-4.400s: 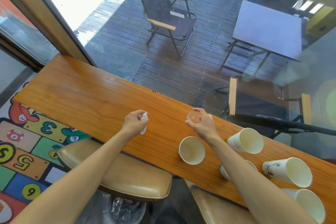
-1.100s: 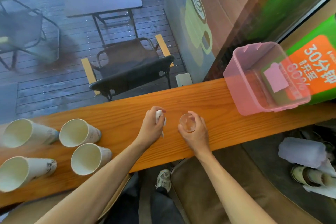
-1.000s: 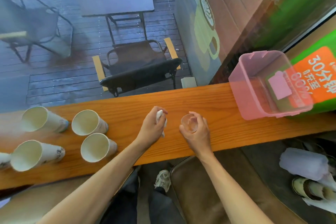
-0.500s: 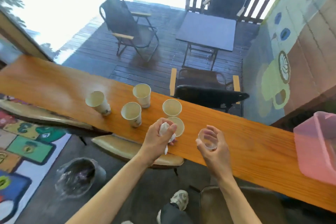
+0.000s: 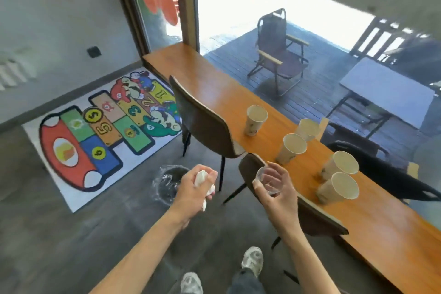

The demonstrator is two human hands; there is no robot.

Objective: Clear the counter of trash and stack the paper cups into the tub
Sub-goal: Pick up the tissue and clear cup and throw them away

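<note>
My left hand is closed around a crumpled white napkin, held over the floor just right of a bin lined with a clear bag. A small clear plastic cup sits in my right hand, in front of a chair back. Several white paper cups stand upright on the wooden counter, the farthest one to the left and the nearest one to the right. The pink tub is out of view.
Two brown chairs stand tucked against the counter's near edge. A colourful number mat lies on the grey floor to the left. My shoes show at the bottom. Behind the glass are a folding chair and a table.
The view has swung left, away from the counter toward the floor. Both hands have come off the counter, still holding the napkin and clear cup; the left now hangs near the bin.
</note>
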